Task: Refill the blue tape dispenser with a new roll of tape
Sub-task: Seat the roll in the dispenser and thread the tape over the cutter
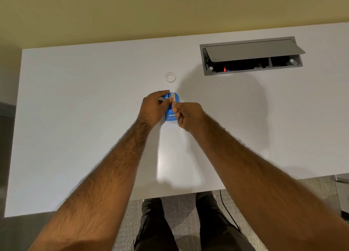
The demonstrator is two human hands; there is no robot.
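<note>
Item: small blue plastic tape dispenser [172,107], glossy, wedge-shaped with rounded shoulders, standing near the middle of a wide white matte laminate desk [75,109]; a short bright metal strip shows at its near end. Left hand [154,107]: wrapped round the dispenser's left flank, fingers curled over the far top edge, thumb pressed to the side, so the grip is closed on the body. Right hand [186,115]: just beside the dispenser's right side, thumb and forefinger pinched together over the central slot; a thin pale sliver shows at the pinch, but whether it is tape I cannot tell. Both forearms bare, reaching from the near edge. Further item: small ring-shaped spool [170,77], translucent white, lying flat on the desk just beyond the dispenser and apart from it, untouched. Fixture: recessed grey metal cable box [251,55] set in the far right of the desktop, its flat rectangular lid propped open, dark interior with a small red light. Below the desk edge: dark trousers, grey textured carpet, a thin black cable.
</note>
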